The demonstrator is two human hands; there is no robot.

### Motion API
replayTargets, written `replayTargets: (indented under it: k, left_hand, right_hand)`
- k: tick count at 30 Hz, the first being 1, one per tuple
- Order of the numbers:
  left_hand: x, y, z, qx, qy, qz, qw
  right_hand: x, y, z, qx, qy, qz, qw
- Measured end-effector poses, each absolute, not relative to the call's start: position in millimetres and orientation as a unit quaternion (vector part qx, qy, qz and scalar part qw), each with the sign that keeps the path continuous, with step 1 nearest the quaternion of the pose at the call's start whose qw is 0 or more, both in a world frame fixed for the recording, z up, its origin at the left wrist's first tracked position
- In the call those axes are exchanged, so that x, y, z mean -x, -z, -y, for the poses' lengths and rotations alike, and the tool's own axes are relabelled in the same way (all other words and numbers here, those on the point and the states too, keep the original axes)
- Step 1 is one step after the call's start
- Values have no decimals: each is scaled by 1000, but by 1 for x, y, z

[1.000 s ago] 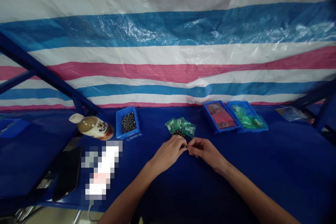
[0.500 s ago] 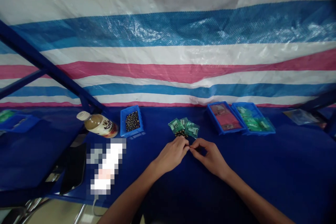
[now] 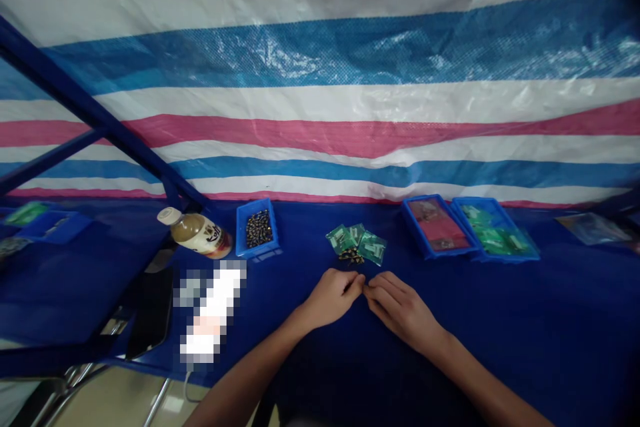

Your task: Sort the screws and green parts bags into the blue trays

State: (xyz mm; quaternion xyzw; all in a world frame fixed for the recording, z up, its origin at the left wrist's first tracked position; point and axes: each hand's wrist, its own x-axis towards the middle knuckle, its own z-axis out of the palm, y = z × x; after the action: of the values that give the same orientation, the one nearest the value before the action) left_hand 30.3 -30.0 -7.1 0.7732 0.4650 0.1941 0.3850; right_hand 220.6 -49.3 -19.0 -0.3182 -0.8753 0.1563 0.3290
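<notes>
My left hand [image 3: 336, 295] and my right hand [image 3: 400, 305] meet fingertip to fingertip above the blue table [image 3: 500, 320]. Both are closed in a pinch, and whatever sits between the fingers is too small or hidden to name. Just beyond them lies a small pile of dark and brass-coloured metal parts [image 3: 352, 255]. Several small green packets [image 3: 371, 247] with pale pieces inside lie around the far side of that pile, apart from my hands.
Back left stands a blue bin [image 3: 259, 230] of small metal parts beside a tilted drink bottle [image 3: 197, 233]. A bin with red packets [image 3: 440, 227] and a bin with green packets [image 3: 495, 230] are back right. A black phone-like slab [image 3: 150, 313] lies left.
My right hand has turned so its back faces up more, its fingers now curled together. Both hands have drawn slightly nearer to me, uncovering more of the metal pile. The view has shifted slightly.
</notes>
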Motion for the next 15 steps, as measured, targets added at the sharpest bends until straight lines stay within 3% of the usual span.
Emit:
replayTargets:
  k: [9, 15]
  left_hand:
    - [-27, 6, 26, -733, -164, -471, 462]
    - [11, -14, 6, -694, -291, -601, 269]
  right_hand:
    - [-226, 22, 49, 301, -85, 903, 296]
    - [-221, 27, 36, 417, -57, 861, 287]
